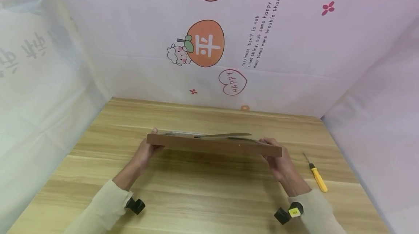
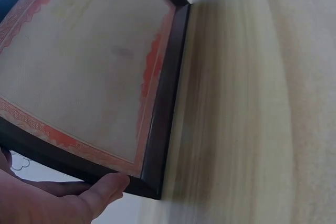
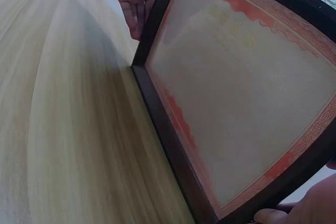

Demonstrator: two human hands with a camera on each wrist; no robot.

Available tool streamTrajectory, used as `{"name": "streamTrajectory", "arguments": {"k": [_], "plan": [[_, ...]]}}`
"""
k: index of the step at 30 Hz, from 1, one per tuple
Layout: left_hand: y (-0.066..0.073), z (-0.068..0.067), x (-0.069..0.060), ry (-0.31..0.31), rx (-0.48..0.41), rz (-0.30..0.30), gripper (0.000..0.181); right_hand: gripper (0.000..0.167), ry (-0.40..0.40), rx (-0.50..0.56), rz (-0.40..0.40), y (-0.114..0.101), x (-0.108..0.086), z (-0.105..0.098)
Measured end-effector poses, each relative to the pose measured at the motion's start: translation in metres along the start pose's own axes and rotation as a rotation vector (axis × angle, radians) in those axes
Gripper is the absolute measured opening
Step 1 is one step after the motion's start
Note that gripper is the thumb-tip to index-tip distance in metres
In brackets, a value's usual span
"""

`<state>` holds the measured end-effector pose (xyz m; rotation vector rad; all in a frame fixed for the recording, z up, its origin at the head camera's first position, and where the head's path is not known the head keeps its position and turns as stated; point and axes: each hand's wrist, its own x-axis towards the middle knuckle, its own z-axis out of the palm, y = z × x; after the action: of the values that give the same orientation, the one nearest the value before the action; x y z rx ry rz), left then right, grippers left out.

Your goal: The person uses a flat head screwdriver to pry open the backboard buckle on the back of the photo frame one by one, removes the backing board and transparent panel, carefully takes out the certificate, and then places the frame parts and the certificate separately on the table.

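Observation:
Both hands hold a dark picture frame [image 1: 214,145] by its two short sides, one at each end. The head view shows it nearly edge-on, with a thin flap [image 1: 226,135] slanting up from its back. My left hand [image 1: 146,154] grips the left end, its thumb [image 2: 113,183] against the frame's border. At the other end my right hand [image 1: 277,161] grips the frame, fingers partly hidden behind it. The wrist views show the front: a pale sheet [image 3: 236,93] with a red ornamental border. Whether the lower edge touches the table cannot be told.
A screwdriver [image 1: 318,179] with a yellow handle lies on the wood-grain table [image 1: 203,205], right of my right hand. Printed white cloth [image 1: 278,88] hangs at the table's back, and pale cloth walls stand at both sides.

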<state>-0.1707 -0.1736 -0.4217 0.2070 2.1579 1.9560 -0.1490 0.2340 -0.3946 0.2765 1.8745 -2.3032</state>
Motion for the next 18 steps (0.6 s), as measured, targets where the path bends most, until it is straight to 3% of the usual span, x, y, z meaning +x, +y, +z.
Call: {"name": "streamTrajectory", "arguments": {"k": [8,14,18], "plan": [[-0.005,0.005,-0.004,0.046,0.007,-0.012,0.077,0.039,0.021,0.046,-0.001,0.007,-0.005,0.002],[-0.009,0.007,-0.005,0.052,-0.039,-0.026,0.077,0.029,0.079,0.085,0.009,0.01,-0.007,0.003],[-0.008,0.01,-0.006,0.089,-0.079,-0.069,0.064,0.023,0.127,0.1,0.047,0.013,-0.008,0.005]]}}
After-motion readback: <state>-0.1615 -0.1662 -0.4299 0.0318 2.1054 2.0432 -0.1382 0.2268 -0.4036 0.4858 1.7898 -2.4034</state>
